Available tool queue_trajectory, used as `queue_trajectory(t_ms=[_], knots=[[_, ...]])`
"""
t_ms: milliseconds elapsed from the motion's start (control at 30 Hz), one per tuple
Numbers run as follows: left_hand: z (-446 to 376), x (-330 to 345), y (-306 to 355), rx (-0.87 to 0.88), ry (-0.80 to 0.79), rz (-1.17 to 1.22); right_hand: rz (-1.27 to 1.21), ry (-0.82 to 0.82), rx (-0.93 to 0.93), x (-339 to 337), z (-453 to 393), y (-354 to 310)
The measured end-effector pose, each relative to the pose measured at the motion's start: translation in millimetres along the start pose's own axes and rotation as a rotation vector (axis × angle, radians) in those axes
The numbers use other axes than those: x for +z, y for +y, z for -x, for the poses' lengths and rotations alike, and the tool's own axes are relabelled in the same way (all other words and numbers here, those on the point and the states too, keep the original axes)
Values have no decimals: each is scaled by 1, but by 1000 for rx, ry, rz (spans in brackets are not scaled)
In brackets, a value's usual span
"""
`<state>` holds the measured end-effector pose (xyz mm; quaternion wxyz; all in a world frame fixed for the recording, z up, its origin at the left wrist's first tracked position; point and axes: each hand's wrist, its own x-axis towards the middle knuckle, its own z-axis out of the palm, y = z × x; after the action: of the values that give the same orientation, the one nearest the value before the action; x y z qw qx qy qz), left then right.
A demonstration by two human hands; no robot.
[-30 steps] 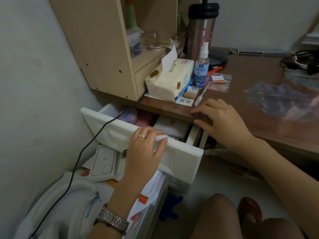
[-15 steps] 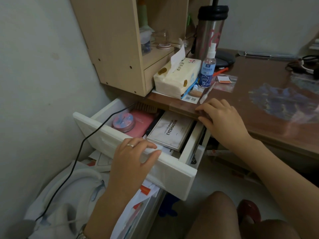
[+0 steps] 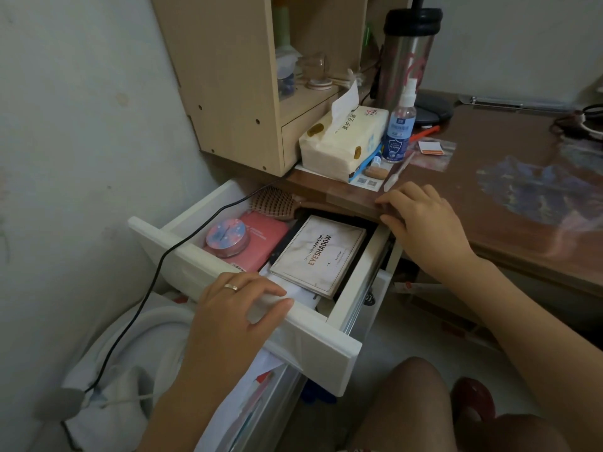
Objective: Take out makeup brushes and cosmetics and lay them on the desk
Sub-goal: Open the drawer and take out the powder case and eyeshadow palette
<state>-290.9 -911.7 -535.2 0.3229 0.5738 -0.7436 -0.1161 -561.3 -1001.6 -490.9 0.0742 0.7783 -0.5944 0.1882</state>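
A white drawer (image 3: 313, 347) stands pulled out below the brown desk (image 3: 509, 203). My left hand (image 3: 238, 318) grips the top edge of its front panel, ring on one finger. Inside lie a marbled eyeshadow palette (image 3: 321, 252), a round pink-and-blue tin (image 3: 226, 238) on a pink flat case (image 3: 261, 246), and a pink hairbrush (image 3: 277, 203) at the back. My right hand (image 3: 424, 220) rests on the desk's front edge, fingers curled over it, holding nothing loose.
A black cable (image 3: 156, 278) runs across the drawer's left corner down to a white bag (image 3: 124, 363). On the desk stand a tissue pack (image 3: 342, 141), a spray bottle (image 3: 399, 132) and a steel tumbler (image 3: 408, 57). A wooden shelf unit (image 3: 235, 76) stands left. My knees are at the bottom right.
My left hand has pulled the drawer farther out, uncovering the palette, tin, pink case and hairbrush. My right hand stayed on the desk edge.
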Motion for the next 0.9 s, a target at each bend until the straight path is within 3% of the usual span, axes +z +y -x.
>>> queue_trajectory(t_ms=[367,600,733,900], knots=[[-30,-23,14,-110,-94,15,-4,-55,28,-8,-5,-5],[-66,-30,1,-179,-92,-112,-9,-65,11,-13,-15,-16],[-92,-17,-19,-151,-180,-178,-35,-60,-34,-12,-22,-27],[-122,-5,-44,-218,-422,-382,-40,-68,-56,-5,-29,-34]])
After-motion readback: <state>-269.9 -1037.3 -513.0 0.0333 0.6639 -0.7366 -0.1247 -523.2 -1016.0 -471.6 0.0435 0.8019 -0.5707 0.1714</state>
